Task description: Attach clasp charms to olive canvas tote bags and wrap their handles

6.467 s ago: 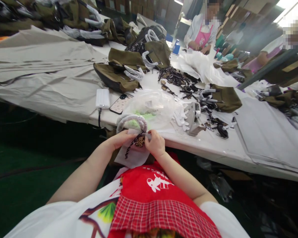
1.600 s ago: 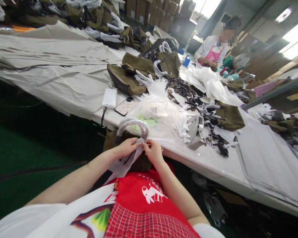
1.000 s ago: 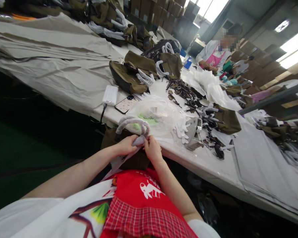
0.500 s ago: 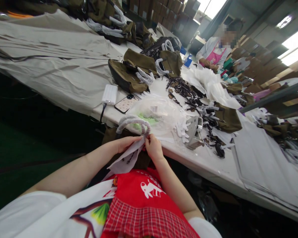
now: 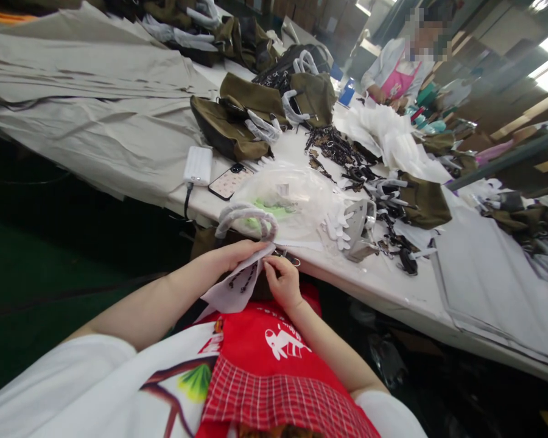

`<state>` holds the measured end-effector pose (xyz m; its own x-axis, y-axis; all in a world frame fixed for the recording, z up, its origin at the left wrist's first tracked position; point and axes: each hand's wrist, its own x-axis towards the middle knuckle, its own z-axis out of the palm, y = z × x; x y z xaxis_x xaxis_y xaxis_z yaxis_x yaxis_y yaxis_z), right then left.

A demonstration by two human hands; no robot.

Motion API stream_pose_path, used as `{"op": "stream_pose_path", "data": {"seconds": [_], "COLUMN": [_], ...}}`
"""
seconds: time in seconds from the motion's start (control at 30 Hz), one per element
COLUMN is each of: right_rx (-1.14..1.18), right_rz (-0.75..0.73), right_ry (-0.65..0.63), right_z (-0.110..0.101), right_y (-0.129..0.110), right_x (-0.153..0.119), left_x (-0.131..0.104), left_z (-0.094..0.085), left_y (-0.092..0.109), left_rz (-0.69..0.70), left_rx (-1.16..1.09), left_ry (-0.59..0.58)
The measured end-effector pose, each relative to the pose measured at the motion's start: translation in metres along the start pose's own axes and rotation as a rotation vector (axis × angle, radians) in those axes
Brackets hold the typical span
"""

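Close to my body at the table edge is an olive bag [image 5: 203,241], mostly hidden by my arms and a white printed sheet. Its looped handles [image 5: 251,214] are wrapped in pale covering and stand up. My left hand [image 5: 244,250] grips the white sheet [image 5: 238,291] at its upper end, just below the handles. Dark lettering shows on the sheet, which hangs down toward my red apron. At the sheet's right edge, my right hand [image 5: 283,278] is closed in a pinch. A small metal ring [image 5: 295,262] shows just beyond its fingers.
On the table lie a clear plastic bag [image 5: 301,198], a phone [image 5: 231,180], a white power bank [image 5: 198,165] with a cable, olive bags [image 5: 237,121], dark straps [image 5: 331,146] and a metal device [image 5: 360,228]. A co-worker [image 5: 399,70] stands across the table.
My right hand has moved slightly down and away from the handle base. My left hand has shifted up along the sheet, and more lettering shows. The view has tilted a little.
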<state>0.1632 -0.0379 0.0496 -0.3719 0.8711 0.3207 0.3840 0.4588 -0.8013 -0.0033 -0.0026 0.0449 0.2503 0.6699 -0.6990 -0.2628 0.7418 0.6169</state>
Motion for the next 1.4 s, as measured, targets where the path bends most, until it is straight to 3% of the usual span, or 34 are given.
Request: {"op": "stream_pose_path", "data": {"seconds": [0.1, 0.3, 0.53, 0.7, 0.83, 0.93, 1.03, 1.2, 1.4], "right_rx": [-0.119, -0.372, -0.46, -0.568, -0.393, -0.242, -0.27, -0.384, -0.435], "right_rz": [-0.142, -0.178, -0.281, -0.337, -0.349, -0.296, -0.202, -0.215, -0.185], "right_ry": [-0.075, -0.149, -0.256, -0.322, -0.265, -0.099, 0.02, -0.095, -0.106], "right_z": [0.004, 0.007, 0.007, 0.011, 0.008, 0.0, -0.007, -0.01, -0.006], "right_y": [-0.003, -0.012, -0.019, -0.023, -0.02, -0.015, -0.009, -0.004, 0.0], "right_x": [-0.006, -0.01, -0.007, -0.004, -0.003, -0.002, 0.003, 0.014, 0.016], "left_x": [0.006, 0.01, 0.007, 0.005, 0.001, 0.0, -0.001, -0.003, -0.001], "left_z": [0.002, 0.0, -0.005, 0.004, 0.007, 0.008, 0.01, 0.012, 0.006], "left_y": [-0.003, -0.003, -0.001, -0.008, -0.014, -0.016, -0.017, -0.015, -0.013], "left_rz": [-0.032, 0.02, -0.151, 0.08, 0.259, 0.322, 0.351, 0.355, 0.338], "left_rx": [-0.03, -0.059, -0.053, 0.017, 0.066, 0.084, 0.11, 0.138, 0.102], "left_ry": [0.03, 0.093, 0.032, 0.146, 0.195, 0.205, 0.188, 0.176, 0.099]}}
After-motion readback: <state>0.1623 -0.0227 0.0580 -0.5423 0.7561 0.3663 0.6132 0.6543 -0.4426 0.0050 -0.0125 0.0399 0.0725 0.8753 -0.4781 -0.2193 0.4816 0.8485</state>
